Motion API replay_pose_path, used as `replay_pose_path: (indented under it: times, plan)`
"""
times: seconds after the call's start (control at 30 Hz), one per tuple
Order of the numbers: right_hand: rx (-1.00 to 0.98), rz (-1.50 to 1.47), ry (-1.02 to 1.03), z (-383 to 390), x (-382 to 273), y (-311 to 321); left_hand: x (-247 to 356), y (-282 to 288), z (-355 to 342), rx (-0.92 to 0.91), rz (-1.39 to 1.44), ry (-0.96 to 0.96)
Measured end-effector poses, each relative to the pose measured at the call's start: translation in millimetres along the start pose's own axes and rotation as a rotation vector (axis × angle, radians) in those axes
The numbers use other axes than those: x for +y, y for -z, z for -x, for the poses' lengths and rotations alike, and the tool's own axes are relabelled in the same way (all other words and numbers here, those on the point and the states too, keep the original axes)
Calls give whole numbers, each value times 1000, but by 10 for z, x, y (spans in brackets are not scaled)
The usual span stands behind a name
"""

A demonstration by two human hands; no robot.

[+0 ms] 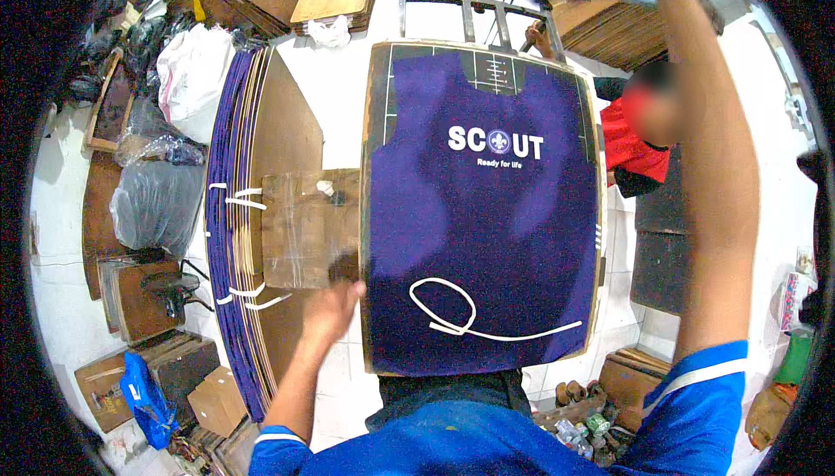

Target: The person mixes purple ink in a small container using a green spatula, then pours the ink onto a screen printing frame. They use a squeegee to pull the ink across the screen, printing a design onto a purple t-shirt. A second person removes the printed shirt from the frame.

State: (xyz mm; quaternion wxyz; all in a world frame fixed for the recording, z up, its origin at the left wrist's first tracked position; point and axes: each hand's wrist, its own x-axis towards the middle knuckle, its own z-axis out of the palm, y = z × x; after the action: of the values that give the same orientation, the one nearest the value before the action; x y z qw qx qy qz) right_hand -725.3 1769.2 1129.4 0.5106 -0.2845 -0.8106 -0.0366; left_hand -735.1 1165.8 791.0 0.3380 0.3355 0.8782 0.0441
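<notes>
A navy-purple sleeveless shirt [487, 232] with white lettering and a round emblem on its chest lies flat over a dark board [380, 102] in front of me. The board shows white grid lines at its upper corners. My left hand [335, 311] is at the board's left edge, thumb at the rim and fingers partly hidden, closed on that edge. Across the lower part of the shirt lies a white cord [522, 337], looped at its left end. My right arm [718, 215] reaches up along the right side; its hand is out of view.
To the left stands a row of upright boards [243, 232] with purple cloth and white ties, beside a taped cardboard box [304, 241]. A person in red [639, 154] is at the right. Beyond the board are a metal rack [478, 19] and another hand [537, 39]. Bottles [583, 432] lie lower right.
</notes>
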Motion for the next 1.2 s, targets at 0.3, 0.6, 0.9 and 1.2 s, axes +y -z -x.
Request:
replay_pose_path:
  times: [0.3, 0.6, 0.9, 1.2]
  plan:
    - [112, -218, 13, 2511, 0, 185, 1301, 1902, -1058, 789, 1726, -477]
    - [-565, -288, -421, 3614, 1160, 568, 574, 328, -1818, 569, 1674, 579]
    - [-684, -377, -688, 4066, 1553, 209, 549, -8, -1866, 695, 1455, 448]
    - [-606, -358, -733, 4266, 1753, 171, 2040, -112, -1864, 942, 97, -198]
